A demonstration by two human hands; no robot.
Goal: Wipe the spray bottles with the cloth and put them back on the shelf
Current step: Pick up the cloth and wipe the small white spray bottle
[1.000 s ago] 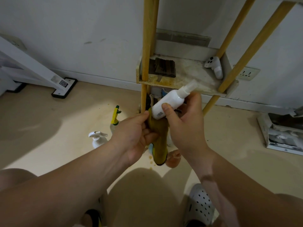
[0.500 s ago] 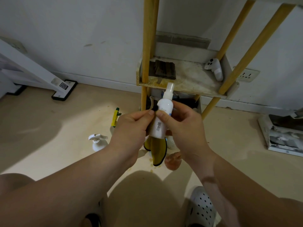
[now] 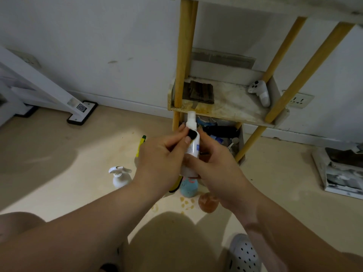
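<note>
Beige floor point(image 3: 59, 154) fills most of the view. Against the wall stands a shelf point(image 3: 231, 112) with yellow wooden posts and a stained white board. Both hands meet in the air just in front of the board's front edge, near its left front post.

The right hand point(image 3: 214, 165) is wrapped round the lower body of a white spray bottle point(image 3: 194, 147), thumb across its front. The left hand point(image 3: 165, 154) pinches a dark fold of the cloth point(image 3: 192, 134) against the bottle's shoulder, and a yellow, black-edged strip of cloth shows below that hand. The bottle's long axis runs almost straight up the picture, with the capped nozzle toward the board's edge and the base toward the person.

A second ago the bottle leaned with its nozzle to the upper right and the cloth hung loose beneath it. Half a second ago the bottle was already upright, with a long yellow fold still hanging under the hands.

On the floor, a white trigger bottle point(image 3: 119, 176) stands left of the left forearm. A blue bottle point(image 3: 188, 188) sits just below the hands, with an orange round object point(image 3: 208, 200) beside it. On the board, a white game controller point(image 3: 259, 92) lies at the back right corner and a dark folded item point(image 3: 201, 92) lies near the left edge.
</note>
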